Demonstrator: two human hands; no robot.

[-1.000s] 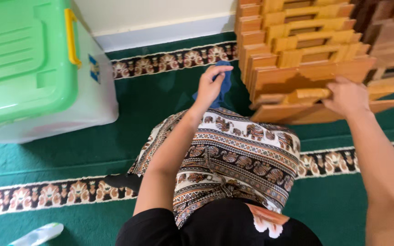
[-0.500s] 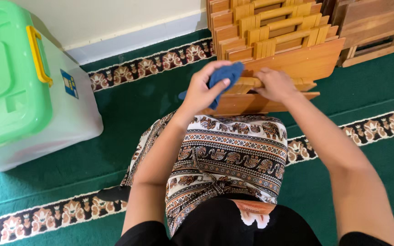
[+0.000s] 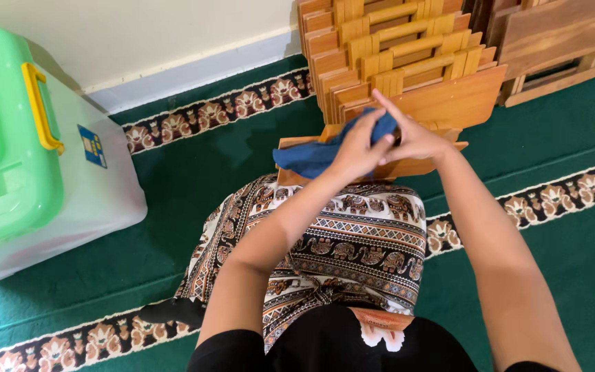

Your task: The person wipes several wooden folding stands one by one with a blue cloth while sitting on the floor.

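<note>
The green-lidded storage box (image 3: 29, 158) is standing on the carpet, well left of the stacked wooden folding stands (image 3: 394, 62). Directly below that stack, the left hand (image 3: 358, 146) is gripping the blue cloth (image 3: 315, 155); the right hand (image 3: 414, 138) is pinching its upper end.

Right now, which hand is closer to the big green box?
Left. The left hand grips the blue cloth on the side toward the green-lidded box; the right hand is just beyond it, farther away.
</note>
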